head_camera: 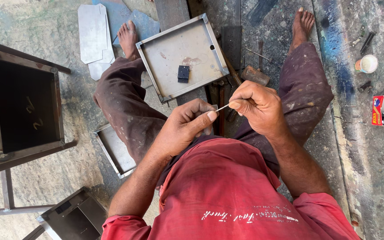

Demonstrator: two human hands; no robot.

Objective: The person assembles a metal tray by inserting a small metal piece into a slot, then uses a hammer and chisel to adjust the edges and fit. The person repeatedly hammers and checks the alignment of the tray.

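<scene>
The thin metal rod sits pinched between both hands, held over the person's lap just near of the shallow metal tray that lies on the floor between the bare feet. The left hand is clenched on one end with thumb over curled fingers; the right hand grips the other end between thumb and fingertips. So little of the rod shows that a slip looks likely to me: it could spring out and drop among the dark tools by the tray, or its end could prick a finger. How long the rod is, and whether it is bent, I cannot tell, since the fingers cover most of it. The small dark block in the tray is hard to identify, and another tray is half hidden under the left knee.
</scene>
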